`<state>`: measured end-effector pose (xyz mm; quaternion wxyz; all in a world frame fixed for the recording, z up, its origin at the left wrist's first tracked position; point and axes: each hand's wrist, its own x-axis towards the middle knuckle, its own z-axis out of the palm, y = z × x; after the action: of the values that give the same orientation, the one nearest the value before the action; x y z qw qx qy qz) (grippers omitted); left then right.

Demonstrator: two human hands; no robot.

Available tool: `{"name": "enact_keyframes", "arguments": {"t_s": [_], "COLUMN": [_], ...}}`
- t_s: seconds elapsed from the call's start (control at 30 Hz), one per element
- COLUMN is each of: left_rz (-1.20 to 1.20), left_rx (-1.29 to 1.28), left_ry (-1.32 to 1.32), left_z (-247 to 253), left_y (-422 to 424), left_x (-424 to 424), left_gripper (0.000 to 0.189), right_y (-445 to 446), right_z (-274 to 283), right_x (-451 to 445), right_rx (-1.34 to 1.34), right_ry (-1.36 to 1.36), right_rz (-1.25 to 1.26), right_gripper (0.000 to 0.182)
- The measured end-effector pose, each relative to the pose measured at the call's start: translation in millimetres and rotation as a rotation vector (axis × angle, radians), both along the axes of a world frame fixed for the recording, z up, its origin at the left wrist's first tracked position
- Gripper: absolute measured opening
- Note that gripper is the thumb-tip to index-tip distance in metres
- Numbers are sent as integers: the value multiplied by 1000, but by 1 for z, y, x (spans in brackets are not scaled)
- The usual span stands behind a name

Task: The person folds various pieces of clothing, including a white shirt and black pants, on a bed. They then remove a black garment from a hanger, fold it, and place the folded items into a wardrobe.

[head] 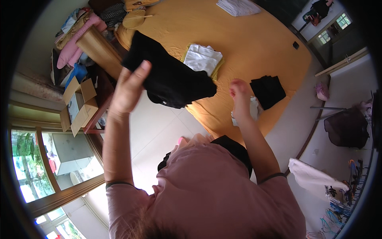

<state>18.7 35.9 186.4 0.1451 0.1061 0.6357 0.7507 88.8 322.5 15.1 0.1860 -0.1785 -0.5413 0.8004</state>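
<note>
My left hand [132, 86] grips one end of a black folded garment [176, 79], with the thumb on top. The cloth is held up and tilted, and its other end reaches towards the right. My right hand [239, 91] is raised apart from it, fingers curled and slightly blurred, with nothing visible in them. Beyond the garment, a folded white garment [203, 56] lies on a yellowish cloth [220, 67] on the bed. A folded black garment [268, 91] rests near the bed's edge, and a white cloth [254, 109] beside it is partly hidden by my right arm.
An orange sheet [238, 38] covers the bed, where folded pale fabric [238, 6], a small dark object [295, 45] and a woven hand fan [134, 18] lie. An open cardboard box [79, 106] stands at left near piled bedding [79, 47]. Clothes hangers [353, 179] hang at right.
</note>
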Motion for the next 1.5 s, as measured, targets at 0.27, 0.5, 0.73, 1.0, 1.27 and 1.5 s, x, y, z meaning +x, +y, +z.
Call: {"name": "enact_keyframes", "arguments": {"t_s": [0.27,0.5,0.73,1.0,1.27,1.5], "left_rz": [-361,-396,-84,400,337,-23], "left_rx": [20,-1081,-1477,-1178,-736,288], "left_ry": [76,236,950,645,434,-480], "left_z": [-64,-88,-163,-159,-191,-133], "left_y": [48,29,-53,-54,-75,-118], "left_x": [69,59,43,32,3,-14], "left_gripper": [75,51,26,48,16,16], "right_y": [-101,-63,-23,-72,-90,-59], "right_z": [93,98,97,122,130,102], "right_x": [34,26,11,0,-11,-34], "right_rx": [1258,1525,1439,1061,643,-207], "right_ry": [293,126,48,-60,-100,-350], "right_rz": [61,-189,-218,118,713,799], "right_gripper": [52,26,22,22,18,31]}}
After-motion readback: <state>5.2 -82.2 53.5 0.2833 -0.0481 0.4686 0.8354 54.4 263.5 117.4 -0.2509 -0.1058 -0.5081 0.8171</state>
